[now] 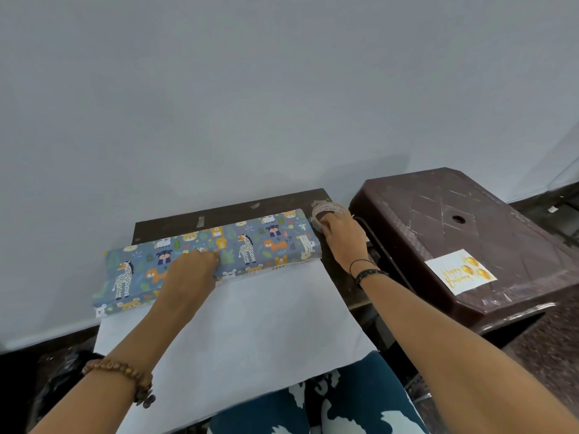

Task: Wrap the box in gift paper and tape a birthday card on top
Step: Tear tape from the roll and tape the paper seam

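Blue gift paper (pixel 250 242) printed with animals is folded over the long box, and its white underside (pixel 244 321) spreads toward me across the small dark table (pixel 219 211). My left hand (pixel 191 270) presses down on the folded paper near the middle of the box. My right hand (pixel 340 233) grips a roll of clear tape (pixel 326 209) at the box's right end. A white birthday card (pixel 460 272) with gold balloons and lettering lies on the brown plastic stool (pixel 454 220) to the right.
A plain grey wall rises right behind the table. The stool stands close against the table's right side. My lap in patterned blue trousers (pixel 344 408) sits under the paper's near edge. Dark floor lies on both sides.
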`<state>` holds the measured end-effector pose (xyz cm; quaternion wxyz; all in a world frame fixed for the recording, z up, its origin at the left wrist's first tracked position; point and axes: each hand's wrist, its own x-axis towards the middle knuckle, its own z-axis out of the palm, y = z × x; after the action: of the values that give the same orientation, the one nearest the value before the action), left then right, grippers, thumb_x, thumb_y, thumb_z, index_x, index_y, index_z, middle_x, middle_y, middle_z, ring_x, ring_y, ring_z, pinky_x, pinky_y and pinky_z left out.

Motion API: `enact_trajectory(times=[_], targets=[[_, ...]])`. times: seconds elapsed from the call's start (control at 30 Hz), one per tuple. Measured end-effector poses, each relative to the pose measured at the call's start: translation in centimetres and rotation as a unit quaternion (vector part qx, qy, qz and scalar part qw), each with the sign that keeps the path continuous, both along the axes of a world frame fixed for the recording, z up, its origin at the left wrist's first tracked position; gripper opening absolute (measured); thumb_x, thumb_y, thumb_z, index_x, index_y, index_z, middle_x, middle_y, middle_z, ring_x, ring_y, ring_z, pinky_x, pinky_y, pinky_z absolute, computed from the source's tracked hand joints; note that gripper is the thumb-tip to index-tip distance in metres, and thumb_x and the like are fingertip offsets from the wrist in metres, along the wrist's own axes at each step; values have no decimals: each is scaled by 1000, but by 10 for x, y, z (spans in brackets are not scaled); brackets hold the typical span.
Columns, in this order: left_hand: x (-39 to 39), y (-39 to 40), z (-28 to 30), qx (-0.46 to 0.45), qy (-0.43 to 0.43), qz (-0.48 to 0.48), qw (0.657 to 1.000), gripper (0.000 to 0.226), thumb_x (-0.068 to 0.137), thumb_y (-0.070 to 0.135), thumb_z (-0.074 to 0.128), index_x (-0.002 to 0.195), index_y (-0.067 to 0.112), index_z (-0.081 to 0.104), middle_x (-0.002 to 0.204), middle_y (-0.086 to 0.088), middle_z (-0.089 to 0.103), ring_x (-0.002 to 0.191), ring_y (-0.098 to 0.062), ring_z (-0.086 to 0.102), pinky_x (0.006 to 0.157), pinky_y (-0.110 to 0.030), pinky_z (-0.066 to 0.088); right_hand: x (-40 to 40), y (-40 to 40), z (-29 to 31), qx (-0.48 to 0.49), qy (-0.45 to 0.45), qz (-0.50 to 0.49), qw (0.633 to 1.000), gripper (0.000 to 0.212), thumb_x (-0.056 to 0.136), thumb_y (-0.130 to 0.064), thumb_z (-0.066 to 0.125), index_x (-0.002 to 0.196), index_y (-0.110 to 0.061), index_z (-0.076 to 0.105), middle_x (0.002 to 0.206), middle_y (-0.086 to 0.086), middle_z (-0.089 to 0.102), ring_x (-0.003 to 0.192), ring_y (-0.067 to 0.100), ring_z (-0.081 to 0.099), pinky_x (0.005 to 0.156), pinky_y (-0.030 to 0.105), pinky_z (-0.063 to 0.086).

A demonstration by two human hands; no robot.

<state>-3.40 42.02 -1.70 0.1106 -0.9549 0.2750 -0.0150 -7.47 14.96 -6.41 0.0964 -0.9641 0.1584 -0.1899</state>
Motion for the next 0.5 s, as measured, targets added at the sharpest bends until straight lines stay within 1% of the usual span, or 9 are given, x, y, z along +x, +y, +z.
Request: enact_trajectory(times=[0.1, 0.2, 0.27, 0.33, 0.4, 0.43, 0.47, 0.5], targets=[[0, 0, 2, -4, -4, 4, 1000, 35, 98, 22, 42, 132, 15, 44, 118, -5, 59, 106, -16, 59, 84, -21, 46, 0, 1, -3, 9, -16, -7, 1000, 25, 98, -22, 44, 115, -10, 59, 119, 7, 59, 104, 20, 56, 85, 27, 45], [-1, 2, 1, -6, -5, 3, 1000, 35, 98, 22, 43, 132, 15, 44, 117, -5, 60, 106, -17, 59, 83, -21, 47, -1, 2, -7, -1, -18, -17, 1000, 24, 98, -22, 42, 107, -8, 59, 110, 8, 61, 97, 21, 56, 78, 28, 46], [-2, 2, 2, -9, -9, 2, 1000, 35, 98, 22, 43, 132, 15, 44, 116, -6, 60, 105, -18, 60, 83, -22, 47, -2, 5, -7, -27, 0, -19, 999, 22, 99, -19, 40, 106, -7, 58, 107, 8, 60, 94, 22, 56, 73, 28, 44], [-3, 2, 3, -13, -10, 4, 1000, 36, 97, 21, 43, 132, 14, 45, 116, -7, 61, 105, -19, 60, 82, -23, 47, -3, 9, -5, -61, 36, -19, 997, 19, 97, -13, 41, 107, -7, 55, 107, 9, 58, 91, 23, 57, 67, 29, 42], [-3, 2, 3, -11, -13, 3, 1000, 35, 97, 20, 43, 131, 14, 46, 114, -7, 61, 104, -19, 60, 81, -23, 47, -5, 14, -3, -97, 72, -19, 992, 14, 93, -8, 49, 105, -6, 55, 105, 9, 58, 79, 23, 61, 57, 28, 38], [-3, 2, 3, -12, -12, 4, 1000, 34, 97, 20, 43, 130, 13, 47, 114, -7, 61, 103, -19, 60, 81, -23, 47, -6, 15, -3, -119, 86, -14, 989, 15, 87, -7, 59, 102, -6, 58, 101, 9, 59, 69, 21, 62, 51, 26, 36], [-3, 2, 3, -13, -10, 5, 1000, 33, 97, 20, 44, 129, 13, 48, 114, -8, 61, 103, -20, 60, 81, -24, 47, -7, 17, -1, -141, 92, -15, 986, 20, 79, -7, 68, 98, -5, 60, 96, 9, 61, 59, 19, 61, 45, 23, 33], [-4, 2, 3, -17, -9, 6, 1000, 33, 97, 19, 44, 129, 13, 48, 114, -8, 61, 103, -20, 60, 81, -24, 48, -8, 17, 3, -157, 101, -16, 982, 25, 74, -7, 73, 96, -4, 62, 93, 9, 62, 53, 16, 60, 42, 20, 31]])
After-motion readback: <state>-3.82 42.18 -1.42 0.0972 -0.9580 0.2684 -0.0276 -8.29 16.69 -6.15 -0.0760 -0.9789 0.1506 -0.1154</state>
